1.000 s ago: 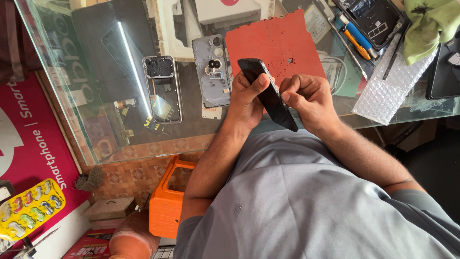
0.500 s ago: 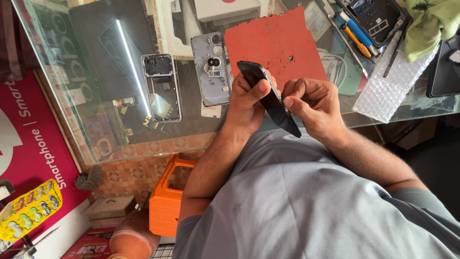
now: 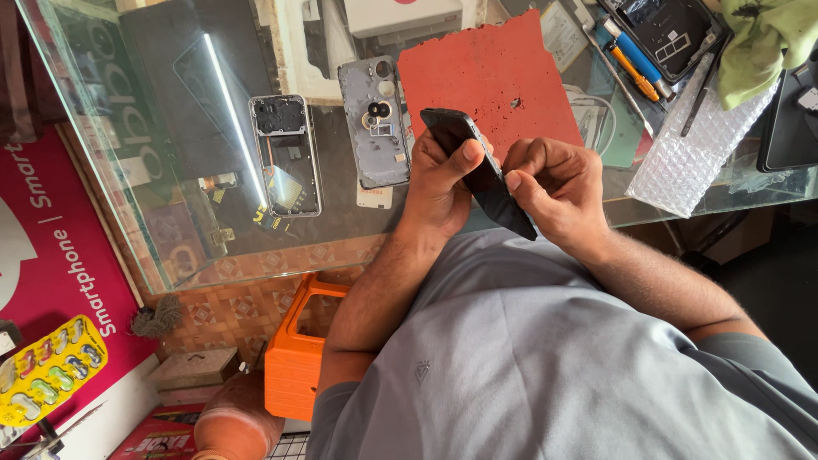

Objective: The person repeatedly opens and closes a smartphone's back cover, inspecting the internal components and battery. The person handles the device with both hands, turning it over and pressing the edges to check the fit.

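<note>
A black phone (image 3: 479,170) is held edge-on between both hands, above the near edge of a glass counter (image 3: 170,213). My left hand (image 3: 439,179) wraps around its upper part with the thumb pressed on its face. My right hand (image 3: 558,192) pinches the lower edge with thumb and fingers. Just behind the hands lies a red mat (image 3: 490,72). To the left on the glass lie an opened phone frame (image 3: 285,153) and a grey phone back (image 3: 375,132) with camera parts showing.
At the back right lie another opened phone (image 3: 665,30), blue and orange tools (image 3: 635,55), a sheet of bubble wrap (image 3: 694,149) and a green cloth (image 3: 767,38). Below the counter stand an orange box (image 3: 294,358), a brown pot (image 3: 234,422) and a yellow tray (image 3: 47,370).
Both hands with the black phone have drifted slightly; the phone has tilted a bit and my right thumb has shifted along its edge.
</note>
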